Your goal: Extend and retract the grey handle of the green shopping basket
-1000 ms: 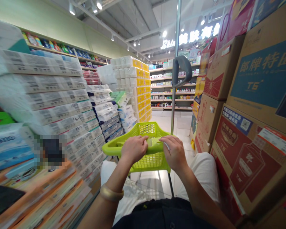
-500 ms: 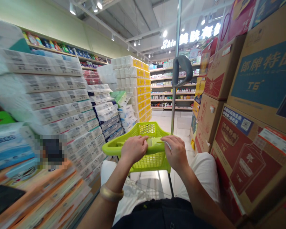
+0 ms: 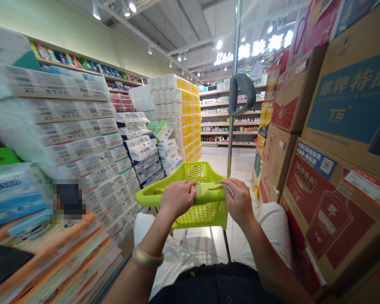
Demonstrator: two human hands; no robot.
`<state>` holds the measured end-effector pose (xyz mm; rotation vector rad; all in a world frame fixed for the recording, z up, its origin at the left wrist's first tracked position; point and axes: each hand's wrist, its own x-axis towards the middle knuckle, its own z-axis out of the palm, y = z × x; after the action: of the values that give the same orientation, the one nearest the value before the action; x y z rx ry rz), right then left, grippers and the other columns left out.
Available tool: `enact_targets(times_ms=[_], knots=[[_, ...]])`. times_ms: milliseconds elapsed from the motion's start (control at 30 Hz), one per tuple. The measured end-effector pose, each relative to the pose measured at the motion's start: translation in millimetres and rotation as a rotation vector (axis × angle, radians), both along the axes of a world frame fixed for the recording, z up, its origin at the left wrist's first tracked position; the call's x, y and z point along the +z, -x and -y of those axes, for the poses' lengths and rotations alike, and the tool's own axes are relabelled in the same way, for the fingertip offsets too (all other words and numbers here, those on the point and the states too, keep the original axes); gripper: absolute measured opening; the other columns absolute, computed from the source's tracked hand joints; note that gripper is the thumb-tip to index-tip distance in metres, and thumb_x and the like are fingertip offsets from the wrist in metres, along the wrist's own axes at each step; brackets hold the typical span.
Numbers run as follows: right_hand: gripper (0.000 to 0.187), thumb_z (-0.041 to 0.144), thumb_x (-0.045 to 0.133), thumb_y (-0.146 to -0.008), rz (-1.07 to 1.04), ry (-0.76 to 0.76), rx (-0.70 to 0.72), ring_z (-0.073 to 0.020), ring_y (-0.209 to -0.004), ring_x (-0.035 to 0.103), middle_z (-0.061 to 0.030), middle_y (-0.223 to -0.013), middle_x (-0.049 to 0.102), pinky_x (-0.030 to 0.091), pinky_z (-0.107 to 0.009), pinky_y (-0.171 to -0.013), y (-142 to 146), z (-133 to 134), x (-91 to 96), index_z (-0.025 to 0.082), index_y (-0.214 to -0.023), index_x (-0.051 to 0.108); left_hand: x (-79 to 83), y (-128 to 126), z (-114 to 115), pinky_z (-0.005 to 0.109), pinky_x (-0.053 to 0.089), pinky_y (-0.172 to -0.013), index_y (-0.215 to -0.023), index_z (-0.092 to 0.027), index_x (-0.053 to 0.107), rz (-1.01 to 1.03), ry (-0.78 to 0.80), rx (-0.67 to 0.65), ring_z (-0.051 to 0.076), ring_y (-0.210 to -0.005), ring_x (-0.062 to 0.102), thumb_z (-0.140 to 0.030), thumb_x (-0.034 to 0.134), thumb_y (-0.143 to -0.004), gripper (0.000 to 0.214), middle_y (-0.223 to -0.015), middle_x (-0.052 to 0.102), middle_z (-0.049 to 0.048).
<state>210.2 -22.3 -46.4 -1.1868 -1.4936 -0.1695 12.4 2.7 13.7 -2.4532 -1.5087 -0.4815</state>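
Between left-side packs [image 3: 82, 109] and right-side cartons [image 3: 323, 207], the green cart [image 3: 205, 214] stands near; left grip [image 3: 179, 196] wraps its handle [image 3: 209, 197], right grip [image 3: 240, 199] touches it, closure unclear; even pressure should steer straight.

From afar, I see a lime-green cart [image 3: 209, 197]
It bears a grid pattern; I also pick out a gold bangle [image 3: 147, 258], white trousers [image 3: 274, 228] and a brown carton [image 3: 351, 101] panelled in blue.
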Motion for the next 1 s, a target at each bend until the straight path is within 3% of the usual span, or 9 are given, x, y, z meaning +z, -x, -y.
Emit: enact_targets(times_ms=[133,367,567,800,1000], knots=[[0.028,0.016,0.045,-0.085,-0.106,0.006,-0.059,-0.0228,-0.098,0.060,-0.0064,-0.099,0.071,0.045,-0.040,-0.092,-8.7,-4.2,-1.3,0.021,-0.096,0.071,0.2,-0.5,0.0,0.034,0.047,-0.085,-0.119,-0.024,0.065,-0.001,-0.009,-0.001,0.022,-0.095,0.065,-0.028,0.035,-0.093,0.040,-0.106,0.071,0.0044],[0.026,0.016,0.048,-0.086,0.053,-0.029,0.106,-0.0215,-0.101,0.061,-0.0038,-0.101,0.071,0.044,-0.040,-0.097,0.7,0.9,-1.5,0.025,-0.097,0.071,0.2,0.9,0.4,0.032,0.046,-0.087,-0.119,-0.025,0.065,0.002,0.002,0.006,0.020,-0.095,0.064,-0.029,0.035,-0.093,0.039,-0.106,0.071,0.0037],[0.029,0.020,0.044,-0.086,-0.182,0.025,-0.044,-0.0230,-0.095,0.061,-0.0066,-0.097,0.071,0.047,-0.039,-0.088,-13.6,-10.5,-3.4,0.021,-0.096,0.071,0.2,1.6,0.3,0.032,0.046,-0.086,-0.118,-0.026,0.065,0.003,0.006,0.008,0.020,-0.094,0.064,-0.029,0.036,-0.093,0.039,-0.106,0.071,0.0032],[0.028,0.018,0.045,-0.090,0.045,-0.043,0.127,-0.0215,-0.105,0.059,-0.0039,-0.105,0.070,0.042,-0.040,-0.099,-0.5,2.3,-4.6,0.024,-0.099,0.070,0.2,3.4,-0.3,0.033,0.046,-0.086,-0.119,-0.025,0.065,-0.010,-0.001,-0.007,0.021,-0.095,0.064,-0.028,0.035,-0.092,0.040,-0.106,0.071,0.0040],[0.028,0.022,0.044,-0.089,-0.208,-0.003,0.000,-0.0227,-0.097,0.061,-0.0068,-0.099,0.070,0.048,-0.039,-0.088,-17.0,-11.4,-8.1,0.020,-0.098,0.070,-1.2,3.7,-1.3,0.034,0.047,-0.085,-0.118,-0.025,0.065,-0.014,-0.017,-0.015,0.022,-0.095,0.064,-0.029,0.034,-0.093,0.040,-0.105,0.071,0.0045]])
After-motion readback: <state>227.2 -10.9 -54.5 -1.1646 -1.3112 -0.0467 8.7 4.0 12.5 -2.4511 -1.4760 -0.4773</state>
